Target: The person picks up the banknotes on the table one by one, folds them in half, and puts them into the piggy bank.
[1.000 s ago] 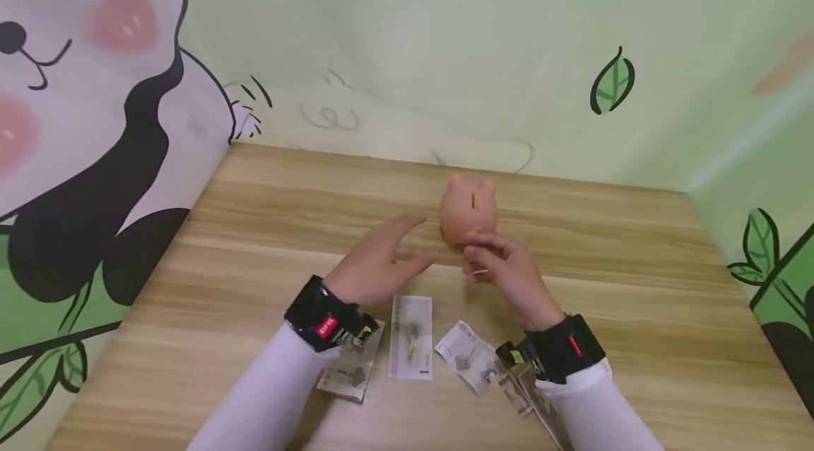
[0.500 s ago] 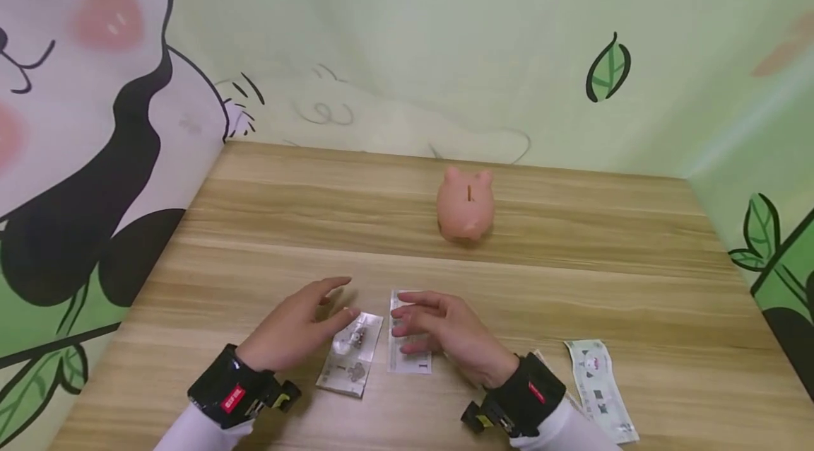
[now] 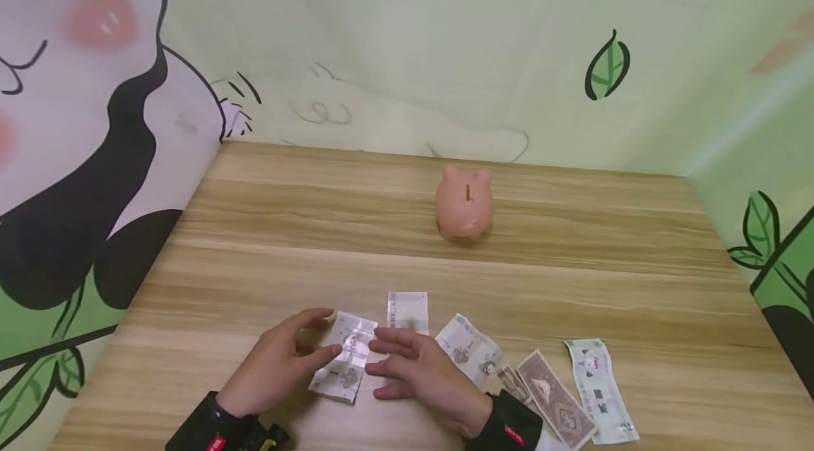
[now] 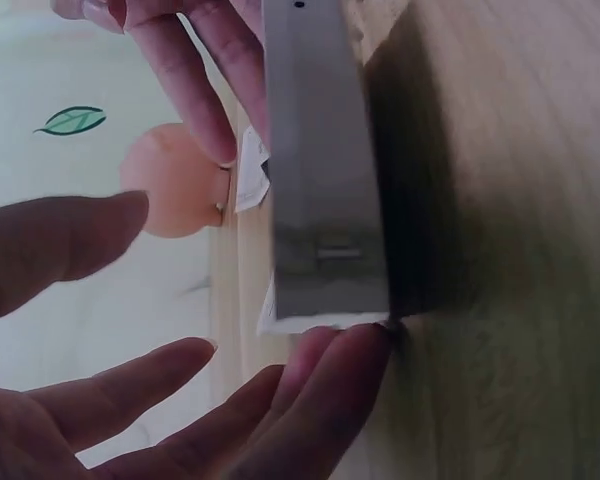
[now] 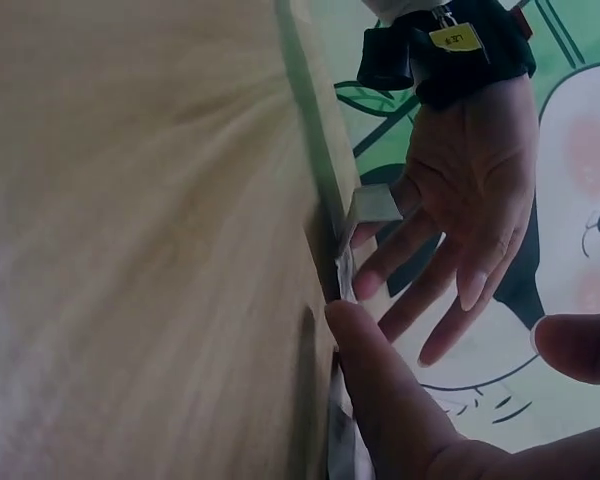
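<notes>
Pale and creased, the note sat between the left hand and the right hand, both loosely spread at its edges; its fold probably propped it off the bench.

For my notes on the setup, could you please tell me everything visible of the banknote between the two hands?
The banknote looks like thin, shiny paper, pale with grey printed motifs and a crease across it. It is on the wooden table, its far end slanting right in the head view; the wrist views show part of it raised off the surface. The left hand appears to touch it; I cannot tell whether the right hand does.
</notes>
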A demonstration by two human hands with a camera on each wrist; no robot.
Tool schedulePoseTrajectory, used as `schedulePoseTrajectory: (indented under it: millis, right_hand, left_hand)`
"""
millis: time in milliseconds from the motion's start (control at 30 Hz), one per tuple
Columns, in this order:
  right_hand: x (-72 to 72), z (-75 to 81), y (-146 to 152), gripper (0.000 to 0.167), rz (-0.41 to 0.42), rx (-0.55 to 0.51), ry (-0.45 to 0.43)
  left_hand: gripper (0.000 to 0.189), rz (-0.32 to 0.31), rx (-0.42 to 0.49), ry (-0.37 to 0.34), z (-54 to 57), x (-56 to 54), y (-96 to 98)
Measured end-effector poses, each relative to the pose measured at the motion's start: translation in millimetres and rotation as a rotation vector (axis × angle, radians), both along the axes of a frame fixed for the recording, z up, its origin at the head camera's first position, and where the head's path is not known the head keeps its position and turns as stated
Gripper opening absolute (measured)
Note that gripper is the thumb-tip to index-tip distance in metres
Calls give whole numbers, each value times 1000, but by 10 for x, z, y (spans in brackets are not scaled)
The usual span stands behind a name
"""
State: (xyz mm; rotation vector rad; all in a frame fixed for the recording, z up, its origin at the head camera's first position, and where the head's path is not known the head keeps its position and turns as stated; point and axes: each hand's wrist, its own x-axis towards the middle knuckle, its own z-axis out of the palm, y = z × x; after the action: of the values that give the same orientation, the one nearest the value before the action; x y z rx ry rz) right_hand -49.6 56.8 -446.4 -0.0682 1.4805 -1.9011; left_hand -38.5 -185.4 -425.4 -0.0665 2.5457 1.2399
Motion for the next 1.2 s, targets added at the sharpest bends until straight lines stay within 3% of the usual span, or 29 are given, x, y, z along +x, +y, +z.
schedulePoseTrajectory:
  millis: [333,533,700,833,1000,1200]
  right_hand:
    - [28,-21,-42,61,-18,-18,3]
    - [26,-12,-53,61,-12,-33,-16]
    - [-10,21,-49,57,-14,-46,-13]
    - [-76,85,-15,53,-51,-51,0]
    - [-231,170,100,51,-113,-58,3]
    - [-454,244,303,55,-179,-20,16]
  left_hand:
    - [56,134,69,22,-89,13,-37]
    - [61,156,203,12,-126,3,-56]
    - [62,182,223,28,-81,-27,-57]
    - [62,219,227,89,-11,-97,-20]
    - [61,256,355,205,56,-220,127]
    - [59,226,452,321,131,-459,424]
